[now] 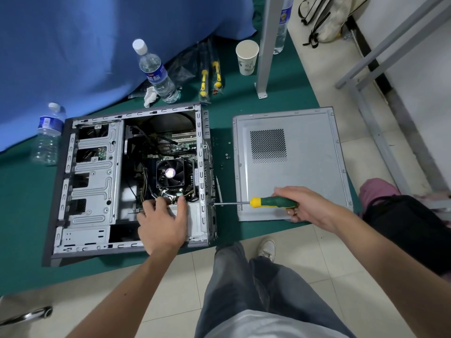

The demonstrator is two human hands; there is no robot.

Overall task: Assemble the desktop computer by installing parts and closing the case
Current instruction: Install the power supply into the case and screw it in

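An open grey computer case (95, 172) lies on its side on a green mat, with the motherboard and a black CPU fan (170, 173) showing. My left hand (162, 222) rests flat on the grey power supply (194, 215) in the case's near right corner, fingers spread toward the cables. My right hand (300, 204) grips the green and yellow handle of a screwdriver (273, 202). Its shaft lies level and its tip meets the case's rear wall at about (209, 203). The detached side panel (290, 164) lies flat to the right of the case.
Two water bottles (157, 71) (47, 134), a paper cup (247, 57), two packaged screwdrivers (210, 76) and a crumpled tissue (150, 96) stand behind the case. Loose screws (227, 156) lie between case and panel. A metal table leg (264, 45) rises at the back. My leg and shoe (267, 248) are near.
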